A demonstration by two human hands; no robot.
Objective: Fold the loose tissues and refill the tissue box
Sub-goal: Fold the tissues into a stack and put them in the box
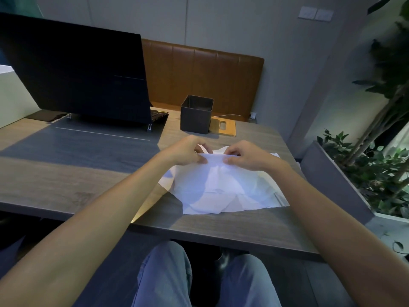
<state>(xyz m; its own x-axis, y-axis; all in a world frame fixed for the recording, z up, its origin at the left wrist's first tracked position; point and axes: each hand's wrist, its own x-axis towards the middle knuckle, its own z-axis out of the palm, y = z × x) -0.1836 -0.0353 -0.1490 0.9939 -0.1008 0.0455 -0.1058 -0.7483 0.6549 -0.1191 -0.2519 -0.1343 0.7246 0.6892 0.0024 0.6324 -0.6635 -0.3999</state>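
Centre of frame: both hands work at the far edge of a loose white tissue [223,187] spread on the wooden table [66,187]. The left hand [188,151] pinches that edge between thumb and curled fingers. The right hand [245,155] pinches the same edge just beside it, fingers curled. The near part of the tissue lies flat and creased, reaching close to the table's near edge.

Above the hands, upper centre: a dark square tissue box [196,114], open at the top, upright. Its wooden lid [223,127] lies flat, touching its right side.

Upper left: an open laptop [77,72] on a stand. Right edge: green plants [376,169].
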